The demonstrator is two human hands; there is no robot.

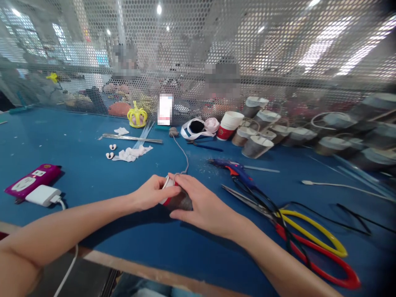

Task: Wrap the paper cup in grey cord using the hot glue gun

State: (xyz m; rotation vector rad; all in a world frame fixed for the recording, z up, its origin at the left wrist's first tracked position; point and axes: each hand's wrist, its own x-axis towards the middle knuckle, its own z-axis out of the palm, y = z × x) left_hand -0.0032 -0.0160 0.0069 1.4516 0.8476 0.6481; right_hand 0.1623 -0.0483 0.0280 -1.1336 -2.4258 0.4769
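Note:
A paper cup (183,201), lying on its side above the blue tabletop, is red and white at its rim end and covered with grey wrapping on the rest. Its rim end is gripped by my left hand (151,193), the thumb pressed along the side. My right hand (204,201) curls round the grey part, fingers over the top and thumb beneath. From the cup a strand of grey yarn (185,152) runs back to a small yarn ball (173,132). Both palms and part of the cup are hidden.
Right of my hands lie a blue glue gun (236,168) and large scissors (312,231) with a black cord across them. Stacked paper cups (230,125) and several grey-wrapped cups (257,146) stand behind. A purple power strip (34,181) is at left; a mesh screen (185,49) bounds the back.

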